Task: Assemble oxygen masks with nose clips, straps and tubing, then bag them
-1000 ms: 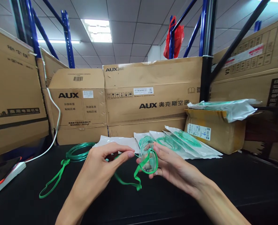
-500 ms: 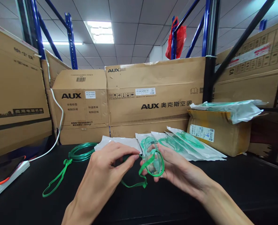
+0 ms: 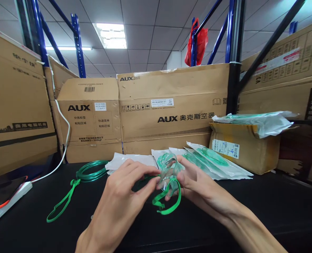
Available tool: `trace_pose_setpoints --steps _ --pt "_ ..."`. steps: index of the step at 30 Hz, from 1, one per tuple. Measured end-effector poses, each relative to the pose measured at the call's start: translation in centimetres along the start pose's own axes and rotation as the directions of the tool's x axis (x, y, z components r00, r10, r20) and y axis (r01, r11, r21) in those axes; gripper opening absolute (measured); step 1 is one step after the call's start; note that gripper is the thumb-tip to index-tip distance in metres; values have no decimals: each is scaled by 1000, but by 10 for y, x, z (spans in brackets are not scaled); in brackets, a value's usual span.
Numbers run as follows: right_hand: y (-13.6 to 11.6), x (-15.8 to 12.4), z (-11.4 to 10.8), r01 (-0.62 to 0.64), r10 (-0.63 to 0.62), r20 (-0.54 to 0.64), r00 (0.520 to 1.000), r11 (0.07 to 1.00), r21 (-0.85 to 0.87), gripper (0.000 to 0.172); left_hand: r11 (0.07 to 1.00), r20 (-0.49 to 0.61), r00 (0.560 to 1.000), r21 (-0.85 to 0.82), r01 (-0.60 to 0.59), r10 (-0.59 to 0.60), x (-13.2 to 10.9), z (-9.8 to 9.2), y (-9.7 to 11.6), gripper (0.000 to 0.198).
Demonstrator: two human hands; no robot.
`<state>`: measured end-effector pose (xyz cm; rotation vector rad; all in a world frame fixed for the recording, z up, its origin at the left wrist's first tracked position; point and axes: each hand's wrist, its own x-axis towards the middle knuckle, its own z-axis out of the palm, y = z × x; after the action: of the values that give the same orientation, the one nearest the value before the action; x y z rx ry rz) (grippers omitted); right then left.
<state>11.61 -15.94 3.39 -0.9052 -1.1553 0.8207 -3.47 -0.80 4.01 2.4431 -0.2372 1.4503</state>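
A clear green-tinted mask (image 3: 169, 172) is held above the black table (image 3: 66, 232), with a green elastic strap (image 3: 171, 209) looping below it. My right hand (image 3: 198, 182) is wrapped round the mask's right side. At the mask's left edge, the thumb and forefinger of my left hand (image 3: 131, 188) are pinched together; what lies between them is too small to tell. Further left, coiled green tubing (image 3: 91, 171) lies on the table with a green knotted strap (image 3: 63, 203) beside it. Behind the hands are a white packet (image 3: 132, 161) and several clear-and-white packets with green contents (image 3: 211, 158).
An open cardboard box (image 3: 245, 147) with packets on top (image 3: 261, 121) stands at the right. Large cartons (image 3: 171, 105) line the back. A white power strip (image 3: 11, 203), a phone (image 3: 3, 189) and a white cable (image 3: 69, 130) are at the left.
The mask has turned and its strap now hangs lower in front. My left hand has shifted slightly right, with its fingertips at the mask. My right hand's fingers have closed in more round it.
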Motion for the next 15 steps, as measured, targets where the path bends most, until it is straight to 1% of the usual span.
trace_pose_setpoints --steps 4,6,9,11,12,15 --pt "-1 -1 -1 19 -24 -36 999 993 -116 45 997 -25 996 0 81 -81 -1 1 -1 25" --pt "-3 -2 -2 3 -11 -43 999 983 -186 49 995 -24 995 5 99 -99 -1 0 -2 23" --pt "-4 -3 -2 -27 14 -52 999 965 -262 51 998 -4 998 21 60 -60 0 -2 -3 19" --pt "-4 -3 -1 -21 8 -49 999 963 -269 57 999 4 1000 35 30 -30 1 -3 -3 18" --pt "-4 -3 -1 -5 -5 -41 999 967 -253 58 999 4 1000 41 15 -15 2 -3 -3 18" --pt "-5 -3 3 51 -64 -55 996 978 -204 47 997 8 999 54 -50 50 2 -2 -4 18"
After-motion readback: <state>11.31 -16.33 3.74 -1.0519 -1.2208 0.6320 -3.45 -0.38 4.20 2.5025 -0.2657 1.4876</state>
